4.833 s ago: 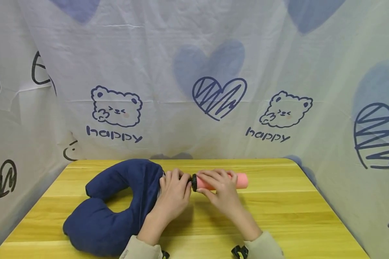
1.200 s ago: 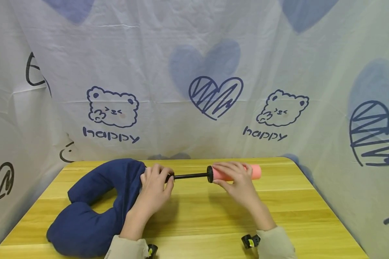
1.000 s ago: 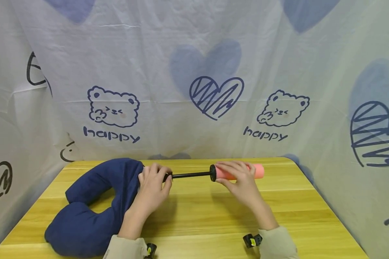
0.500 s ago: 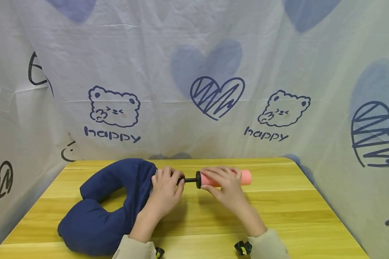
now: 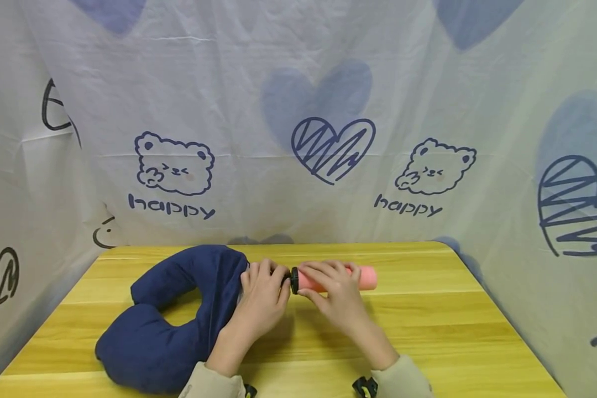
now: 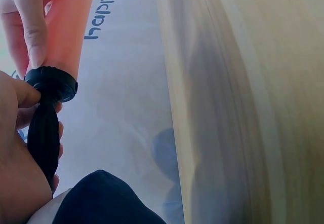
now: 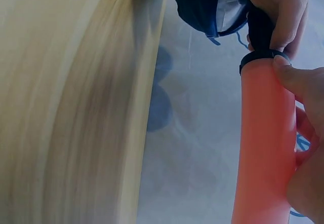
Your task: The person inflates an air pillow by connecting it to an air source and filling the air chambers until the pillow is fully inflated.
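Observation:
Both hands hold a hand pump with a pink barrel (image 5: 369,278) and a black ridged collar (image 5: 294,281). My left hand (image 5: 262,301) grips its black handle (image 6: 43,140), fingers curled round it. My right hand (image 5: 339,293) grips the barrel, its thumb by the collar in the right wrist view. Handle and collar are close together, with hardly any rod showing. A navy U-shaped neck pillow (image 5: 151,351) lies left of the pump, its right side against my left hand. Pale lining (image 7: 230,6) shows at the pillow's edge in the right wrist view; how the handle meets the pillow is hidden.
The wooden table (image 5: 453,326) lies under the hands and pillow. A pale printed cloth (image 5: 258,199) hangs behind its far edge and along both sides. Black straps with small yellow marks show by both sleeves.
About a second ago the hands stood apart with a long black rod showing; they have come together and the rod has slid into the barrel. The pillow has shifted right with the left hand.

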A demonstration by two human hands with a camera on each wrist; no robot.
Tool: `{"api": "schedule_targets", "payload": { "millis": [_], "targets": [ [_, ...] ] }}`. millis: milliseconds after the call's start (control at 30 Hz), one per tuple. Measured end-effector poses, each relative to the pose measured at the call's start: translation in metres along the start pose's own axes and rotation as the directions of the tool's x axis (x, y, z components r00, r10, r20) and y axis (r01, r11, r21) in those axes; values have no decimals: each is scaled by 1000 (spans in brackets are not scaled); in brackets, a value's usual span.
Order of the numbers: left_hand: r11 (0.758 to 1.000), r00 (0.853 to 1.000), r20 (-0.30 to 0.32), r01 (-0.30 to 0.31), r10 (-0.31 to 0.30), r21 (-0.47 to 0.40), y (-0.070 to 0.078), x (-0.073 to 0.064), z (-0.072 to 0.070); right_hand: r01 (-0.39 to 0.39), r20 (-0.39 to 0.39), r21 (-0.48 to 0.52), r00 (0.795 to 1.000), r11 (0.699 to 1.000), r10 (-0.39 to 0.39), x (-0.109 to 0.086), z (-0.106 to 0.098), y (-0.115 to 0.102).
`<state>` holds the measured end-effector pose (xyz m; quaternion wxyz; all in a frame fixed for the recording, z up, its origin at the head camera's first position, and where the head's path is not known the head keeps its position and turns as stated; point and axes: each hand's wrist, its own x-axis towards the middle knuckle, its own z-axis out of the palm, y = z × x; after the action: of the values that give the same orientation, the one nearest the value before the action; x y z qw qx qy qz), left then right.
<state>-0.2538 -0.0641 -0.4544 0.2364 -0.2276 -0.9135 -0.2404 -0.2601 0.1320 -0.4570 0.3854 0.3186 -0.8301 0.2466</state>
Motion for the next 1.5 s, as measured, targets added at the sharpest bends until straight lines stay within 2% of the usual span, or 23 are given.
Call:
{"api": "schedule_targets", "payload": {
  "millis": [300,700,1033,1167,1300,1500],
  "targets": [
    [1000,1000,-4,7,-7,-16,-4,0,-2,6,-5,3,1000,1000,-6,0,-3,7],
    [998,999,-3,46,-46,-42,-15,0,-12,9,-5,36,1000,999,-9,0,-13,24],
    [997,998,-14,53,-54,-49,-31,-1,-24,-107,69,71,992,992,102,-3,-30,41],
    [997,998,-12,60,-61,-48,-33,-1,-26,-128,78,71,989,989,122,-4,-32,45],
    [998,999,-11,51,-51,-47,-31,0,-23,-88,63,70,995,994,83,-3,-29,42],
    [999,1000,-5,13,-13,-30,-20,1,-12,-10,35,44,999,999,9,-1,-19,30]
  ]
}}
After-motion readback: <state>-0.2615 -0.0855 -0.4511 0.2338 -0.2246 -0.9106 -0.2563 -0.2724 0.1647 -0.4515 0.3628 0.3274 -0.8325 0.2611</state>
